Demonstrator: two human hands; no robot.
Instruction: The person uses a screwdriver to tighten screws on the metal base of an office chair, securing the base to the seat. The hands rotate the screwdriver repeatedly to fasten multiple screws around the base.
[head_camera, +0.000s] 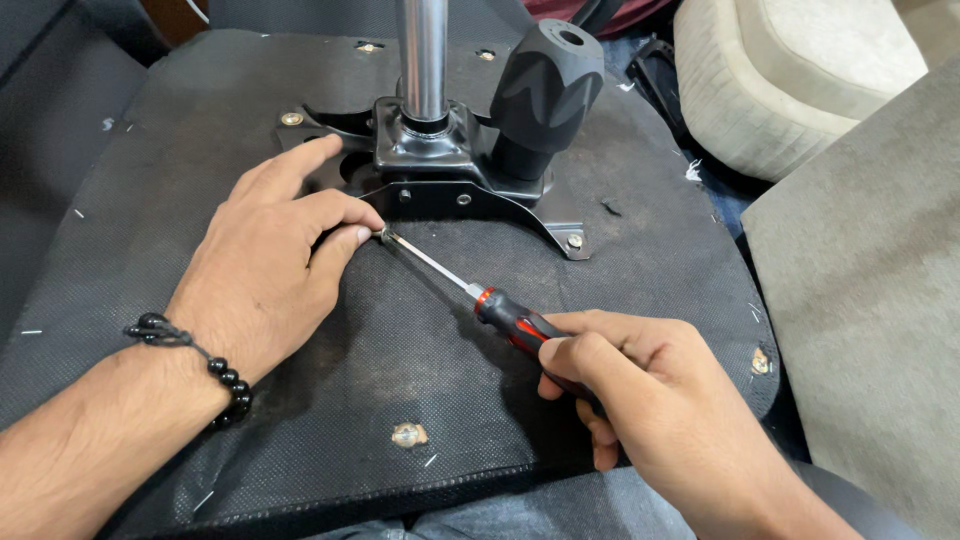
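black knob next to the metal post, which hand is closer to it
Left. The left hand rests on the black mounting plate, just left of the black knob. The right hand is farther off, below the knob near the seat's front edge, gripping the screwdriver handle.

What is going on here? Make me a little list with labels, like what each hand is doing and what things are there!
left hand: fingers pinch at the screwdriver tip, by the black metal plate
right hand: grips the red and black screwdriver by its handle
seat underside: black fabric, facing up
metal post: shiny, stands upright from the plate
black knob: beside the post
bracelet: dark beads, left wrist
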